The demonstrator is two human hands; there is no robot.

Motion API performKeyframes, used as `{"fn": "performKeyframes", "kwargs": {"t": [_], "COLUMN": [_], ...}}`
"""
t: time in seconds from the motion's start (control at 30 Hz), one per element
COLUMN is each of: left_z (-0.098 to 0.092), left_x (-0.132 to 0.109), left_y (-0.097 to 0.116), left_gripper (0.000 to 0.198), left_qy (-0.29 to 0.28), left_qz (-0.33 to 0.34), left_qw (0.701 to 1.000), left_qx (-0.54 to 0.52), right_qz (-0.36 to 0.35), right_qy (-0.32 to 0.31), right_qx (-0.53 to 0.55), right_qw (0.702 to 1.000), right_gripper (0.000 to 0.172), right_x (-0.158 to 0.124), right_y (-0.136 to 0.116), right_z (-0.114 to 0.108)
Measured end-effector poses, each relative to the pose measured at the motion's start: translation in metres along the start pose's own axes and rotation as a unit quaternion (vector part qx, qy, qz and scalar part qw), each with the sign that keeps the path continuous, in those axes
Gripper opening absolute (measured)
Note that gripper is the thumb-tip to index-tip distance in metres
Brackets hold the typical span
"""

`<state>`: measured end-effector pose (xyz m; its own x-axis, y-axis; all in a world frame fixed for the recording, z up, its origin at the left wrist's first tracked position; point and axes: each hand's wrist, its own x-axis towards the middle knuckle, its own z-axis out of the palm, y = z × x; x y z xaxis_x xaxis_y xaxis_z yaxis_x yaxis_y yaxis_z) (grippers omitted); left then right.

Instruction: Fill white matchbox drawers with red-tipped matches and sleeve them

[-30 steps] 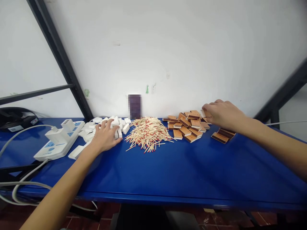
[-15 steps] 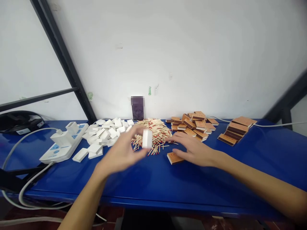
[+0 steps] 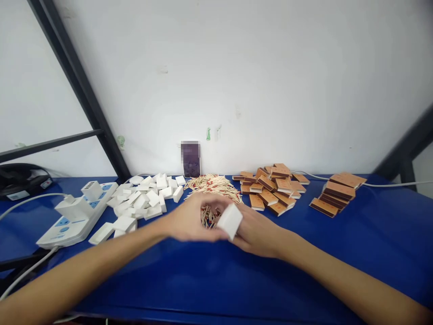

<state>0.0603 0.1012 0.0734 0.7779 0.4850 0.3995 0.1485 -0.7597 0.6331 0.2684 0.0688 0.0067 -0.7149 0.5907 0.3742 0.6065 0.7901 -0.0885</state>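
Observation:
In front of the match pile [image 3: 214,185], my left hand [image 3: 192,219] holds a small white matchbox tray [image 3: 230,221] between thumb and fingers, tilted. My right hand [image 3: 259,230] meets it from the other side, its fingers curled behind the tray; what they hold is hidden. Some red-tipped matches show through the gap inside my left hand. White trays [image 3: 142,198] are heaped on the left. Brown matchboxes [image 3: 269,197] lie piled behind my right hand.
A leaning row of brown matchboxes [image 3: 338,192] lies at the right. On the left are a white power strip [image 3: 69,225] with plugs and cables, and black headphones [image 3: 23,178]. A dark phone [image 3: 191,160] leans on the wall at the edge of the blue table [image 3: 203,284].
My left hand has moved right and slightly down with the white tray. Both hands now meet. The single brown matchbox under my right hand no longer shows on the table. The view has shifted slightly.

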Motion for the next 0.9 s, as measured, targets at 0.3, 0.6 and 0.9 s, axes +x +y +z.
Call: {"fn": "performKeyframes", "kwargs": {"t": [0.3, 0.6, 0.9], "left_z": [0.038, 0.050, 0.042], "left_x": [-0.074, -0.088, -0.085], "left_y": [-0.017, -0.023, -0.016], "left_gripper": [0.060, 0.052, 0.060], "left_qy": [-0.067, -0.134, -0.192], "left_qz": [0.123, 0.061, 0.025], "left_qw": [0.990, 0.976, 0.958], "left_qx": [0.012, 0.161, 0.209], "right_qz": [0.015, -0.057, -0.082], "right_qy": [-0.063, -0.030, -0.006], "right_qx": [-0.018, -0.177, -0.232], "right_qw": [0.998, 0.982, 0.969], "right_gripper": [0.032, 0.038, 0.008], "right_x": [-0.006, -0.007, 0.006], "right_y": [-0.006, 0.014, 0.005], "right_z": [0.015, 0.017, 0.021]}}
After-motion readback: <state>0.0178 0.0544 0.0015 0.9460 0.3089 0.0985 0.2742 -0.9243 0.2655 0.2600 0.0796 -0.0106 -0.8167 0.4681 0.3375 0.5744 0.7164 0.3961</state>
